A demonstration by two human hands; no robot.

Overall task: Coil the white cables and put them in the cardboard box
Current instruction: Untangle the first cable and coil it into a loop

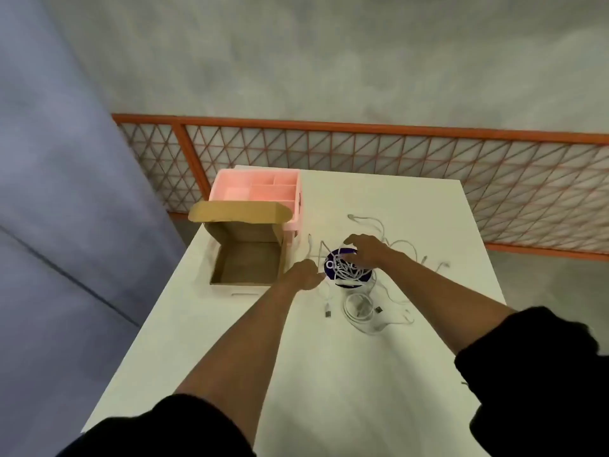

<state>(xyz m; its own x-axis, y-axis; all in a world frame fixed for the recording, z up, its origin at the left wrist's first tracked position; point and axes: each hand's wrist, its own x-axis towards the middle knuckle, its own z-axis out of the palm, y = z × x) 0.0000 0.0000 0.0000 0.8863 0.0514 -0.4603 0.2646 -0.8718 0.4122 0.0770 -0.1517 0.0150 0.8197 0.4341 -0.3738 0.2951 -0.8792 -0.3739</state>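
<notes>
Several white cables (349, 270) lie tangled on the white table (296, 357), partly over a round dark purple object (333, 258). One cable sits in a loose coil (361, 310) nearer to me. My left hand (304, 275) pinches a strand at the tangle's left edge. My right hand (365, 250) hovers over the tangle with fingers spread and bent down onto the cables. The open cardboard box (245, 262) stands to the left of my hands, lid up, with nothing visible inside.
A pink plastic organiser (260, 189) with compartments stands behind the box at the table's far left corner. An orange lattice fence (428, 166) runs behind the table. Loose cable ends trail to the right (438, 263).
</notes>
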